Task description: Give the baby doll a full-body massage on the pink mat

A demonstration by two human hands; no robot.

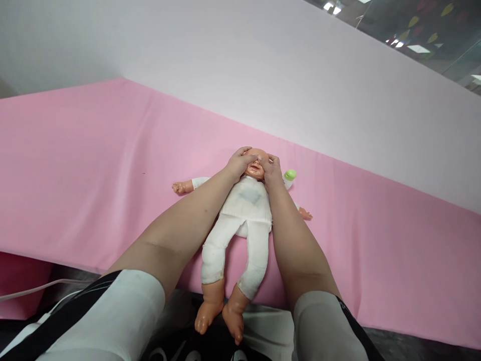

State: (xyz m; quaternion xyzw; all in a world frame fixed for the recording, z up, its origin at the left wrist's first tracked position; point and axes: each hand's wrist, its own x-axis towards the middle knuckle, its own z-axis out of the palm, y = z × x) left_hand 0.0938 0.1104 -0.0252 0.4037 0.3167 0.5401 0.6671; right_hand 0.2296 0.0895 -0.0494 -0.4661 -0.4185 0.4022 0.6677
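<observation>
A baby doll (246, 200) with a white cloth body and hard plastic head, hands and feet lies on its back on the pink padded surface (150, 150). My left hand (239, 163) cups one side of its head. On the other side, my right hand (272, 169) holds the head too. Both thumbs lie across the doll's eyes, and its mouth shows below them. The doll's arms are spread out, partly behind my forearms. Its feet hang past the near edge.
A small container with a light green cap (290, 175) lies beside my right wrist, partly hidden. A pale wall (263, 75) rises behind the surface, with a glass pane (413, 40) above it at upper right. A white cable (45, 286) runs at lower left.
</observation>
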